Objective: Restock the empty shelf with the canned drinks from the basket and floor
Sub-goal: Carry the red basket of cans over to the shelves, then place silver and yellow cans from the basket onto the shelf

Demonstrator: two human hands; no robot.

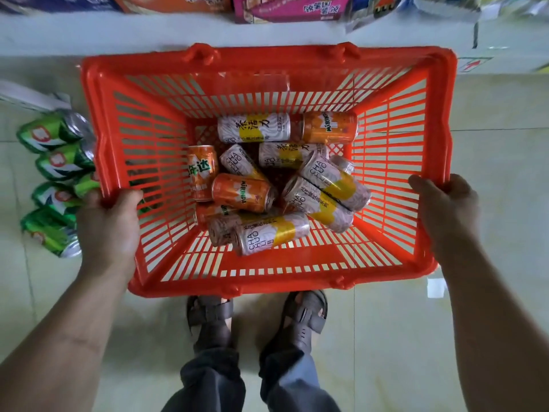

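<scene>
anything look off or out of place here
Nothing looks spilled or damaged. The odd bits: the green cans lie on their sides on the floor tiles left of the orange basket, and the cans inside are heaped at all angles, none upright. The left hand and right hand grip the rim.

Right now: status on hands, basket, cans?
Left hand and right hand each shut on the orange basket rim. Loose cans lying inside. Green cans on the floor, left of the basket. Nothing in the way.
</scene>
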